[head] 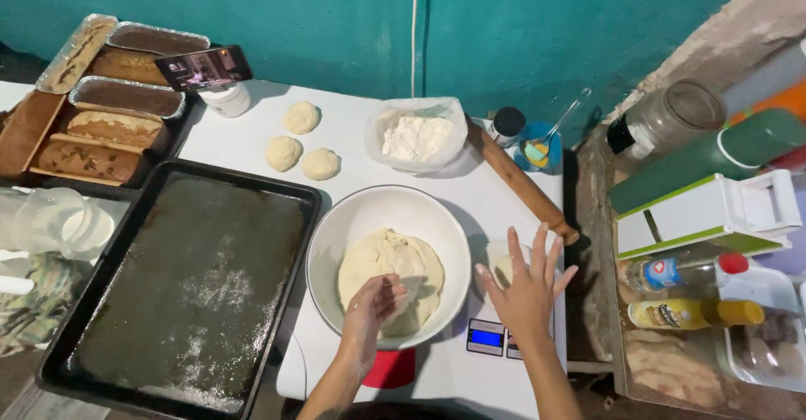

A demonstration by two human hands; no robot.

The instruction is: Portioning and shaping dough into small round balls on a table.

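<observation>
1. Right now the biggest thing by me is the dark, flour-dusted rectangular metal baking tray point(180, 290), lying bare just beyond my left forearm on the outer side.
2. Next, the white round bowl point(389, 262) sits directly under my left hand point(374, 302), holding the large pale mass of soft dough point(391, 276).
3. My left hand is cupped, fingers curled onto the near edge of that dough, pinching rather than lifting; I judge I am at the portioning step, pulling off a piece.
4. My right hand point(527, 290) is spread wide and flat, fingers fanned, holding nothing, hovering over the small white kitchen scale point(504, 336) with its blue display; a pale lump point(504, 266) lies just beneath the fingers, though I cannot tell whether I touch it.
5. Three small round dough balls point(300, 146) rest well beyond both hands, toward the wall.
6. The next move, I reckon, calls for a clean tear from the sticky mass, with the bowl kept steady, and a free spot on the scale.
</observation>
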